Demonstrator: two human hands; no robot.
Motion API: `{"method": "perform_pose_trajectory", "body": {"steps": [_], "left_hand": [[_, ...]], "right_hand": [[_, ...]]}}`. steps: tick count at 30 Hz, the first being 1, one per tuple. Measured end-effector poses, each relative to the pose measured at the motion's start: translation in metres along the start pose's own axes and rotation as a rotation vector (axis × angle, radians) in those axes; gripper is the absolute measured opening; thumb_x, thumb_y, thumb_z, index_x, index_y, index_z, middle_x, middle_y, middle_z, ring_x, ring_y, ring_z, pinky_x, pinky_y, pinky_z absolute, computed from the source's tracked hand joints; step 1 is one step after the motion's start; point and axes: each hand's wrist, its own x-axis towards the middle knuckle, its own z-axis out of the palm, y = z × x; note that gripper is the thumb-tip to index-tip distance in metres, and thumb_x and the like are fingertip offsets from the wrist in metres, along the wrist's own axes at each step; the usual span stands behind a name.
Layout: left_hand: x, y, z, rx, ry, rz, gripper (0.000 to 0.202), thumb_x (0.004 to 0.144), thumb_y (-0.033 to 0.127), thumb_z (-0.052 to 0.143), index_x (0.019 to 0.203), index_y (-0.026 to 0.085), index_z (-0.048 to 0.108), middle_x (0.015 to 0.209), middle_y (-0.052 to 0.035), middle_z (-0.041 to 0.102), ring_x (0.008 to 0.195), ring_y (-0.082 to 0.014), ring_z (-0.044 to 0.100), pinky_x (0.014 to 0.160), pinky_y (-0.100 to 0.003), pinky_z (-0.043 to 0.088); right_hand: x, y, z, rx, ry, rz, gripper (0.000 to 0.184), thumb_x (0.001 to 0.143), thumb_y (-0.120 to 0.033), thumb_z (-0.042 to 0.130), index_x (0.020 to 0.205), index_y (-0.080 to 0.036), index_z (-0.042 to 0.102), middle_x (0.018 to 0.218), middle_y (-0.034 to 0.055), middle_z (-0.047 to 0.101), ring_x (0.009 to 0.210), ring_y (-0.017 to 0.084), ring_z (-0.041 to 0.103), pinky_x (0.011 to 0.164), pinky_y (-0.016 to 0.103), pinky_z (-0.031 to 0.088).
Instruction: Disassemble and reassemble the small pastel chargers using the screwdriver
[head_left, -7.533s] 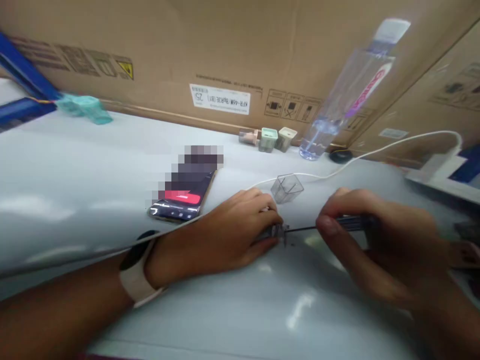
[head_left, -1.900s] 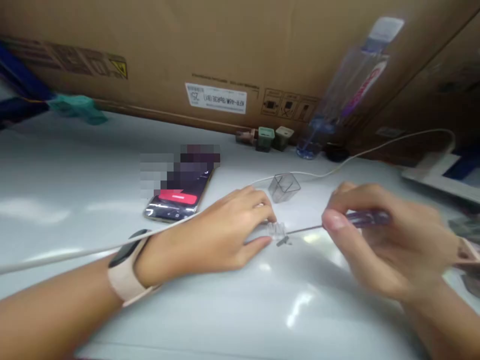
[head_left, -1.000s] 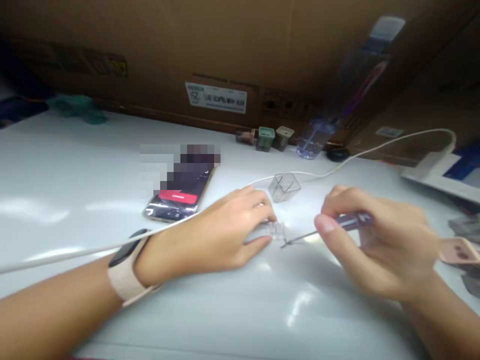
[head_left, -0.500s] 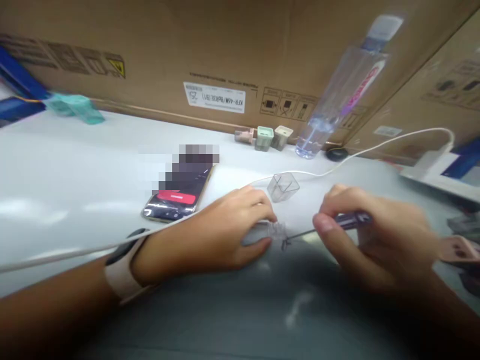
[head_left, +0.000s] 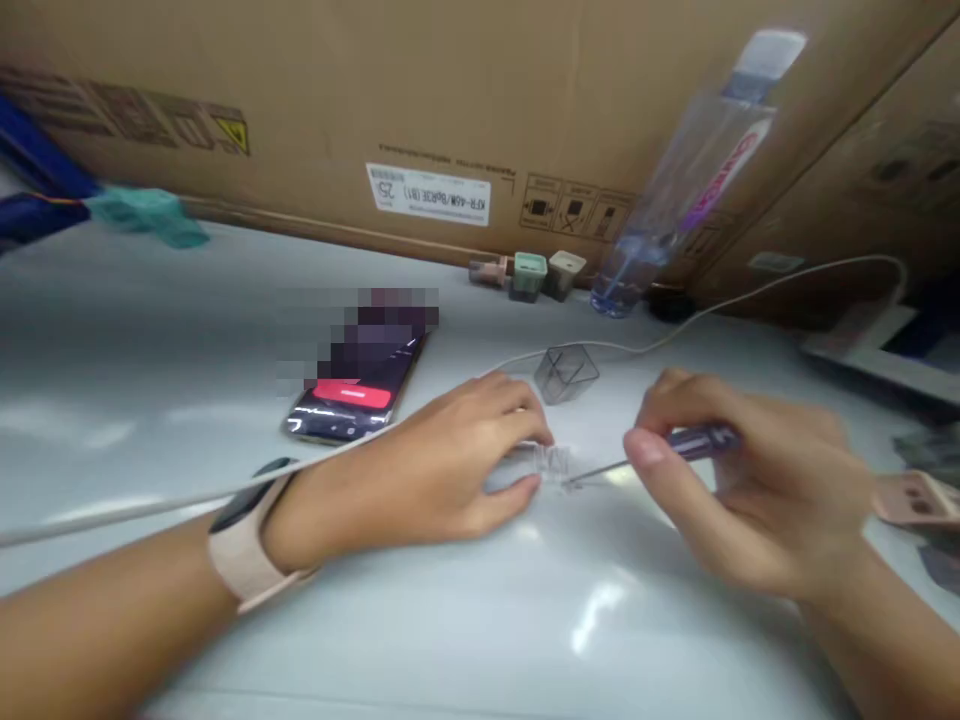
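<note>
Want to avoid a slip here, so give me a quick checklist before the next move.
1. Screwdriver held firmly: ok, handle gripped in the right hand.
2. Clear piece steadied: ok, left hand fingers on either side.
3. Screwdriver tip seated: cannot tell, the tip is blurred near the piece's edge.
4. White cable away from the left wrist: not ok, it crosses the watch in view.
5. Clear cup apart from both hands: ok.
</note>
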Motion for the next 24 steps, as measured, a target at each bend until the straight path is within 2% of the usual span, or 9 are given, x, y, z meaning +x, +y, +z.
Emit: {"method": "perform_pose_trajectory", "body": {"steps": [3, 7, 12, 15, 19, 21, 24], "left_hand": [[0.0003, 0.0001, -0.0001, -0.013, -0.005, -0.012, 0.019, 0.099, 0.024, 0.068, 0.117, 0.018, 0.071, 0.121, -0.0098, 0.070, 0.117, -0.0283, 0.066, 0.106, -0.041, 0.053], [0.0004, 0.0004, -0.0003, -0.019, -0.003, -0.026, 0.020, 0.099, 0.022, 0.068, 0.118, 0.018, 0.071, 0.122, -0.0090, 0.070, 0.117, -0.0269, 0.066, 0.107, -0.040, 0.052], [0.0000, -0.0008, 0.0001, -0.017, 0.003, -0.005, 0.020, 0.097, 0.021, 0.070, 0.117, 0.020, 0.070, 0.119, -0.0064, 0.071, 0.115, -0.0249, 0.067, 0.105, -0.038, 0.053], [-0.0009, -0.0009, 0.0008, -0.008, -0.003, -0.026, 0.019, 0.099, 0.022, 0.068, 0.118, 0.020, 0.070, 0.121, -0.0066, 0.069, 0.118, -0.0246, 0.065, 0.107, -0.038, 0.051], [-0.0018, -0.0013, 0.0018, 0.001, -0.001, -0.028, 0.019, 0.101, 0.022, 0.066, 0.119, 0.019, 0.070, 0.122, -0.0069, 0.069, 0.118, -0.0237, 0.064, 0.110, -0.038, 0.049], [-0.0017, -0.0012, 0.0018, 0.005, 0.019, -0.007, 0.018, 0.100, 0.024, 0.067, 0.117, 0.018, 0.071, 0.119, -0.0069, 0.069, 0.115, -0.0240, 0.065, 0.108, -0.038, 0.050], [-0.0016, -0.0001, 0.0011, 0.027, 0.011, -0.028, 0.018, 0.098, 0.020, 0.067, 0.116, 0.018, 0.071, 0.119, -0.0071, 0.069, 0.115, -0.0245, 0.065, 0.104, -0.037, 0.052]], "right_hand": [[-0.0015, 0.0013, 0.0000, -0.028, 0.016, 0.012, 0.018, 0.089, -0.010, 0.063, 0.081, -0.023, 0.054, 0.062, -0.0041, 0.060, 0.051, 0.010, 0.055, 0.051, 0.025, 0.041], [-0.0022, -0.0002, 0.0010, 0.069, 0.035, 0.074, 0.018, 0.090, -0.010, 0.062, 0.080, -0.023, 0.054, 0.062, -0.0062, 0.057, 0.051, 0.008, 0.055, 0.048, 0.023, 0.038], [-0.0001, 0.0022, 0.0009, -0.120, 0.052, -0.015, 0.020, 0.089, -0.012, 0.064, 0.077, -0.024, 0.053, 0.057, -0.0054, 0.060, 0.048, 0.011, 0.054, 0.046, 0.026, 0.037], [-0.0004, 0.0033, -0.0010, -0.112, 0.087, 0.049, 0.021, 0.090, -0.014, 0.063, 0.076, -0.025, 0.052, 0.057, -0.0065, 0.060, 0.046, 0.010, 0.054, 0.047, 0.026, 0.040], [-0.0003, 0.0019, -0.0013, -0.073, 0.095, 0.068, 0.021, 0.089, -0.013, 0.063, 0.076, -0.024, 0.052, 0.057, -0.0072, 0.059, 0.045, 0.008, 0.053, 0.045, 0.024, 0.036], [-0.0005, 0.0017, -0.0007, -0.065, 0.103, 0.068, 0.022, 0.088, -0.013, 0.063, 0.074, -0.024, 0.051, 0.055, -0.0073, 0.058, 0.044, 0.008, 0.051, 0.044, 0.024, 0.035], [-0.0028, 0.0031, 0.0002, -0.082, 0.129, 0.111, 0.020, 0.089, -0.014, 0.066, 0.076, -0.025, 0.055, 0.055, -0.0068, 0.060, 0.044, 0.009, 0.054, 0.047, 0.025, 0.039]]}}
